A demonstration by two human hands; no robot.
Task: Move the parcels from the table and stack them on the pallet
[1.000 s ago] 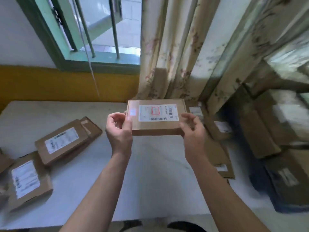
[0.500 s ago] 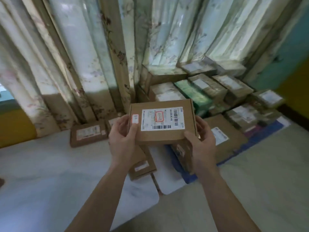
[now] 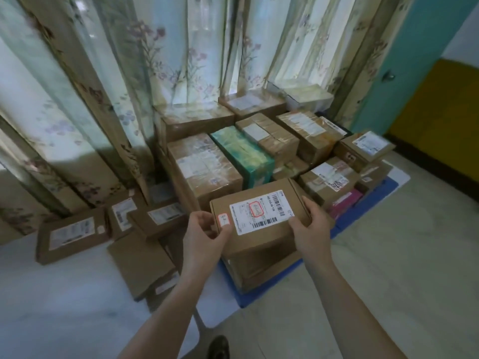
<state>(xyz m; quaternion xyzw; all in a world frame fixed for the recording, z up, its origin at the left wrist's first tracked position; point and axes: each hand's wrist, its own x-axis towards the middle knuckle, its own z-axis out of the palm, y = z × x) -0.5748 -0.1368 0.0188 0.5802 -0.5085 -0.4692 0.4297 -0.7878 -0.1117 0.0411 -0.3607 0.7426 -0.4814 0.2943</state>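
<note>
Both hands (image 3: 255,235) around parcel (image 3: 259,216)

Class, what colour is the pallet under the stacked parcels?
Blue: the pallet shows along its front and right edges in the head view.

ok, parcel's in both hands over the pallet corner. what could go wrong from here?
1. The held parcel is gripped only at its ends by the left hand and right hand; it may slip.
2. The brown box beneath sits at the blue pallet corner; an off-centre drop could overhang or topple.
</note>
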